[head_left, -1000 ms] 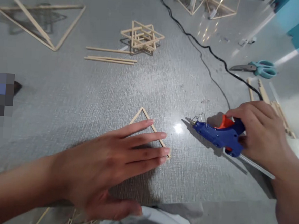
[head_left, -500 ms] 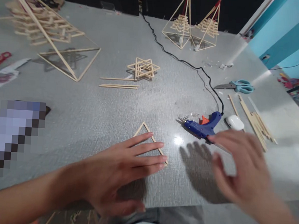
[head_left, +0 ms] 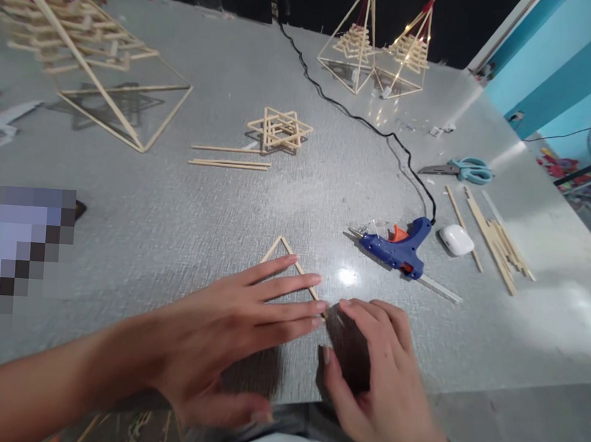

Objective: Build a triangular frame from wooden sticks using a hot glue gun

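Note:
Near the front edge of the grey table, a wooden stick frame (head_left: 300, 269) lies flat, its pointed corner and right side showing. My left hand (head_left: 219, 326) rests over it with fingers spread, fingertips on its right stick; the rest of the frame is hidden beneath. Just right of the frame's lower right corner is my right hand (head_left: 379, 373), thumb and fingers apart, with nothing between them. Beyond it lies a blue glue gun (head_left: 391, 252) with an orange trigger, a clear glue stick coming out of its rear.
A stick star (head_left: 281, 130) and loose sticks (head_left: 229, 164) lie farther back. Stick pyramids (head_left: 166, 116) stand behind. At right are scissors (head_left: 471, 170), a white case (head_left: 456, 240) and more sticks (head_left: 495, 236). A black cord (head_left: 352, 114) crosses the table. A pixelated screen is at left.
My right hand has moved left from beside the glue gun to the frame's lower right corner. My left hand keeps its place on the frame. Lights now glow on the far right pyramid.

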Demonstrator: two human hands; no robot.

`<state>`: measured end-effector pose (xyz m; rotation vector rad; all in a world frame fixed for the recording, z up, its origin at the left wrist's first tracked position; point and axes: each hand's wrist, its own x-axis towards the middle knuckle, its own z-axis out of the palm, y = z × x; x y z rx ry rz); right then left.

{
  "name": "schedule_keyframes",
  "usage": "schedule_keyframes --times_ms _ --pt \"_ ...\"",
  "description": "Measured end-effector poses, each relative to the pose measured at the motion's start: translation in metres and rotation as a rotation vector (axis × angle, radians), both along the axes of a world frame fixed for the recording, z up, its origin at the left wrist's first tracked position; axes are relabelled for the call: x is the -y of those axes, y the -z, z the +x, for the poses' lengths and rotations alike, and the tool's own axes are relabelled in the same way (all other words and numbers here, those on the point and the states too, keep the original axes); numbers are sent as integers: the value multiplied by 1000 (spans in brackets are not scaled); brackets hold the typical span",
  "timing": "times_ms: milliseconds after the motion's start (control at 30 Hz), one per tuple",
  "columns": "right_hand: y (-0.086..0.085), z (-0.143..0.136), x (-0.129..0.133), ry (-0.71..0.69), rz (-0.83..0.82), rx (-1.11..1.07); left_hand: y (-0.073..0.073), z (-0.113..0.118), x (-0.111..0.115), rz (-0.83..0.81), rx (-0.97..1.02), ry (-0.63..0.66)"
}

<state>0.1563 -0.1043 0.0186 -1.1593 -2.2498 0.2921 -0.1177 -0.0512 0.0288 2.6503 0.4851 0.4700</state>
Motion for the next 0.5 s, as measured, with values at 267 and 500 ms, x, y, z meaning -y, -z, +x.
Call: schedule_keyframes --times_ms 267,500 --pt "1 -4 2 59 -8 16 -4 -12 7 266 77 -230" --pt "-7 -17 -5 28 27 49 -15 -46 -7 166 -34 -616"
